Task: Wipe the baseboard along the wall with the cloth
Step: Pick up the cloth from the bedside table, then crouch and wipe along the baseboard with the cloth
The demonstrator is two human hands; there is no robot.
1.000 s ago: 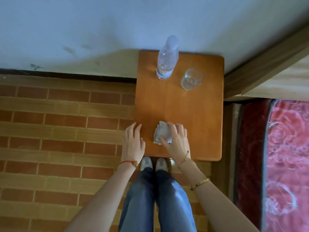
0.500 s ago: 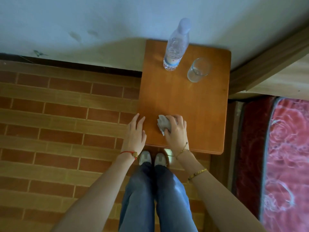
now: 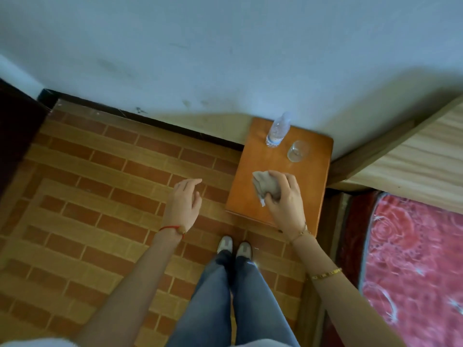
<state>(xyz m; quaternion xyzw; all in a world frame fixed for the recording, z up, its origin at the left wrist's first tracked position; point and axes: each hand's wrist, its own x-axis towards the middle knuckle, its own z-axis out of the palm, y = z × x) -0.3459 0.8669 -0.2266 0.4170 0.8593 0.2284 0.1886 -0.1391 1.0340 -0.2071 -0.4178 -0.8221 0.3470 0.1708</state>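
My right hand [image 3: 284, 196] grips a crumpled grey cloth [image 3: 264, 186] above the front part of a small wooden side table [image 3: 313, 176]. Fingers and thumb curl round the cloth, part of which sticks out to the left. My left hand [image 3: 184, 204] hovers over the brick-patterned floor to the left of the table, fingers loosely bent, holding nothing. A dark baseboard [image 3: 150, 121] runs along the foot of the pale wall from the far left corner to the table, which hides the stretch behind it.
A clear plastic bottle [image 3: 278, 130] and a drinking glass [image 3: 297, 151] stand at the back of the table. A bed with a red flowered cover [image 3: 416, 259] and a wooden frame [image 3: 390, 141] fills the right. My legs and shoes [image 3: 234, 247] stand before the table. Dark furniture [image 3: 15, 136] sits far left.
My right hand has bunched the cloth up and lifted it off the table. My left hand has moved away from the table edge to the left. The view has pulled back.
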